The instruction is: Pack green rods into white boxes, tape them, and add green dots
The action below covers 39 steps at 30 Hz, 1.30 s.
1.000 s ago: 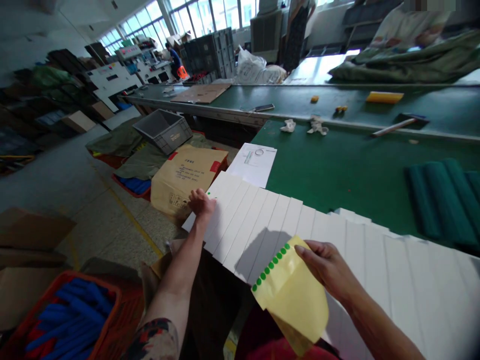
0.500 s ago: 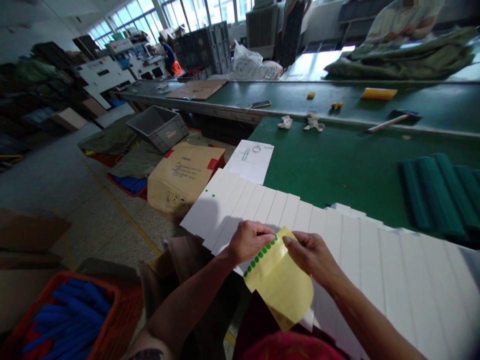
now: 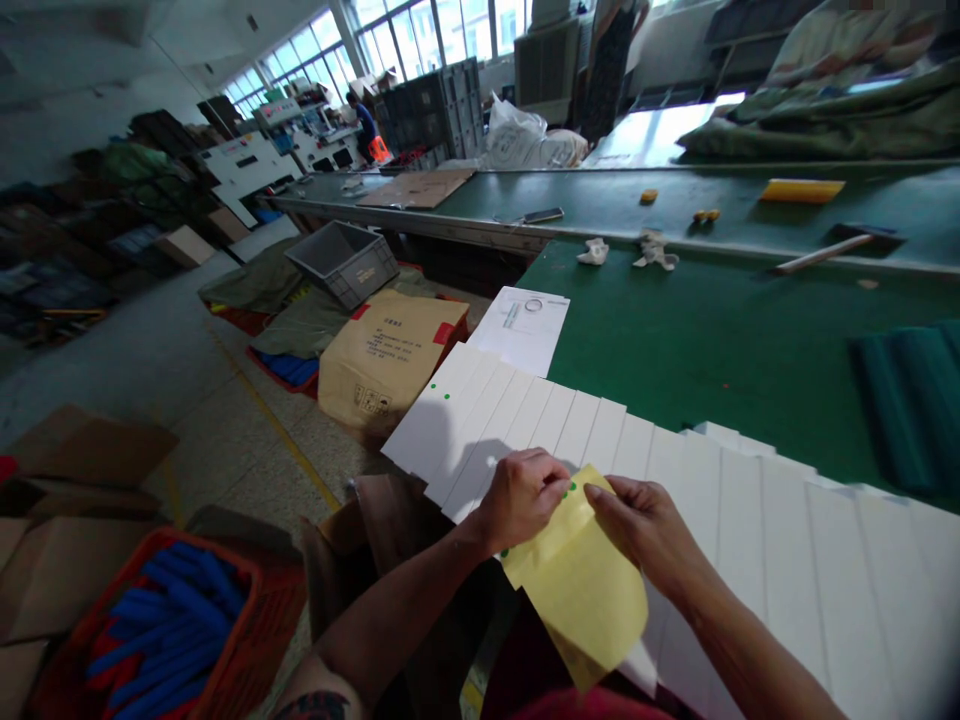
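Note:
A yellow backing sheet (image 3: 585, 580) with green round stickers along its left edge is pinched at its upper right corner by my right hand (image 3: 637, 515). My left hand (image 3: 525, 492) lies over the sheet's left edge with curled fingers and covers most of the sticker row; what its fingertips hold is hidden. Under both hands runs a row of overlapping white cards (image 3: 555, 410). Two green dots (image 3: 447, 396) show on the leftmost card.
Beyond the cards are a printed paper (image 3: 517, 325), the green table (image 3: 675, 340) and dark green rolls (image 3: 915, 400). A brown carton (image 3: 390, 350) and a grey crate (image 3: 349, 262) stand left. An orange basket (image 3: 259, 600) holds blue pieces. People are behind the tables.
The view has shifted, so the scene sits further right. My left hand has curled and moved down over the sticker row, hiding most green dots. My right hand keeps its grip on the sheet.

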Each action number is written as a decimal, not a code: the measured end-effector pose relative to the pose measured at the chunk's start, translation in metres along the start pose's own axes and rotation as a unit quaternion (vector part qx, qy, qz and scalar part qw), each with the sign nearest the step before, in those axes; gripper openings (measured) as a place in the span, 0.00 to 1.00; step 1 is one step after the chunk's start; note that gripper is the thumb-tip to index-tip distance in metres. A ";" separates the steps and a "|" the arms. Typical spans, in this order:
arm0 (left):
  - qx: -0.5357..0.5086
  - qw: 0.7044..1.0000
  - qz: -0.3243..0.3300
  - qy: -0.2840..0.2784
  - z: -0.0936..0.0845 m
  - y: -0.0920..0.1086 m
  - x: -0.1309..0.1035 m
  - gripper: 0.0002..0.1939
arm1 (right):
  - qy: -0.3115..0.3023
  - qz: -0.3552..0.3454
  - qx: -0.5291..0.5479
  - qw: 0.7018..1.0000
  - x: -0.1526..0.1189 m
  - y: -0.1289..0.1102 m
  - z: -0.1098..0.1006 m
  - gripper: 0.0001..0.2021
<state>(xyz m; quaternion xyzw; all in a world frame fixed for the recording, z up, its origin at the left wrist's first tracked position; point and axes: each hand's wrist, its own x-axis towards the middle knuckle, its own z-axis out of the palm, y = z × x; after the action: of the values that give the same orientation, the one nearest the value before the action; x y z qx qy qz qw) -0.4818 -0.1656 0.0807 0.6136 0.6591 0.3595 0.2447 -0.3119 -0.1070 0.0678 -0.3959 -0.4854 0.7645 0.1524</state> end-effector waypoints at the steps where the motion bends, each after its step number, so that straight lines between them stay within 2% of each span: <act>1: 0.001 1.000 -0.016 0.010 -0.004 -0.008 0.003 0.05 | 0.003 0.008 0.002 1.000 0.000 0.000 0.000 0.18; 3: 0.020 0.996 -0.078 0.049 -0.018 -0.034 0.014 0.04 | 0.012 0.020 0.003 1.000 0.000 0.001 -0.002 0.19; 7: 0.075 0.970 -0.195 0.128 -0.051 -0.104 0.041 0.03 | 0.014 0.036 0.014 0.999 -0.002 0.003 -0.005 0.19; 10: 0.099 0.951 -0.264 0.131 -0.063 -0.146 0.053 0.13 | 0.006 0.041 0.022 0.999 -0.003 0.003 -0.006 0.19; 13: 0.112 0.939 -0.301 0.122 -0.063 -0.168 0.054 0.19 | 0.004 0.045 0.024 0.999 -0.005 0.003 -0.006 0.21; 18: 0.142 0.928 -0.324 0.114 -0.059 -0.179 0.052 0.19 | 0.003 0.046 0.014 0.999 -0.005 0.005 -0.008 0.21; 26: 0.198 0.913 -0.328 0.142 -0.057 -0.174 0.058 0.17 | -0.003 0.035 0.018 0.999 -0.005 0.007 -0.011 0.20; 28: 0.210 0.908 -0.324 0.162 -0.058 -0.166 0.057 0.16 | -0.004 0.038 0.028 0.999 -0.006 0.005 -0.011 0.20; 30: 0.221 0.903 -0.316 0.190 -0.061 -0.154 0.056 0.20 | -0.006 0.034 0.039 0.999 -0.007 0.005 -0.011 0.20; 33: 0.217 0.909 -0.286 0.211 -0.061 -0.126 0.054 0.24 | -0.005 0.020 0.039 0.999 -0.007 0.004 -0.011 0.20; 35: 0.188 0.933 -0.249 0.179 -0.055 -0.102 0.050 0.16 | 0.000 0.015 0.033 0.999 -0.007 0.003 -0.010 0.20; 37: 0.138 0.964 -0.200 0.105 -0.043 -0.074 0.042 0.07 | 0.009 0.008 0.027 1.000 -0.007 0.001 -0.010 0.20; 39: 0.078 0.986 -0.144 0.017 -0.028 -0.047 0.031 0.07 | 0.021 -0.001 0.014 1.000 -0.008 -0.001 -0.010 0.20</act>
<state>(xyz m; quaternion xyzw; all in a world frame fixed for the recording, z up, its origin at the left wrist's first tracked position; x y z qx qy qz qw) -0.5366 -0.1396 0.0653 0.5237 0.7703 0.2783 0.2342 -0.2995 -0.1050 0.0701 -0.4096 -0.4718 0.7623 0.1686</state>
